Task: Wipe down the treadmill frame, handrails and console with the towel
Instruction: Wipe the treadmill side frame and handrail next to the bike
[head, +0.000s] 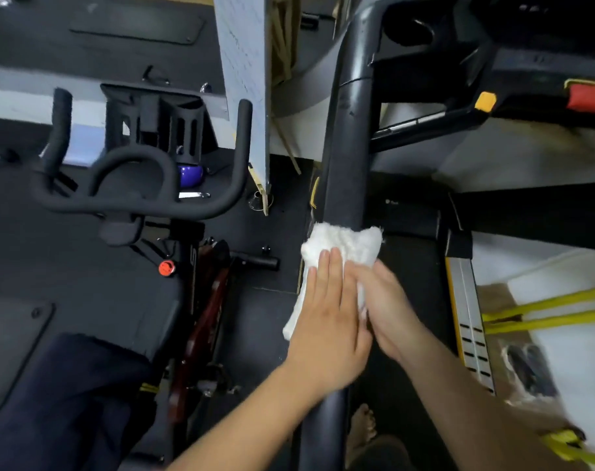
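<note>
A thick black treadmill handrail (347, 137) runs from the top centre down toward me. A white towel (348, 243) is wrapped over the rail at mid-frame, one end hanging down its left side. My left hand (326, 321) lies flat on the towel with fingers together, pressing it to the rail. My right hand (387, 307) clasps the towel and rail from the right side, its fingers partly under my left hand. The console (540, 52) sits at the upper right with a yellow tab (485, 102) and a red stop button (586, 96). The belt deck (411, 287) lies below.
An exercise bike (143, 185) with black handlebars and a red knob (167, 268) stands close on the left. A grey panel (245, 79) leans behind it. Yellow straps (547, 314) cross a white surface at right, beside the treadmill's grey side rail (469, 321). My bare foot (362, 426) rests on the belt.
</note>
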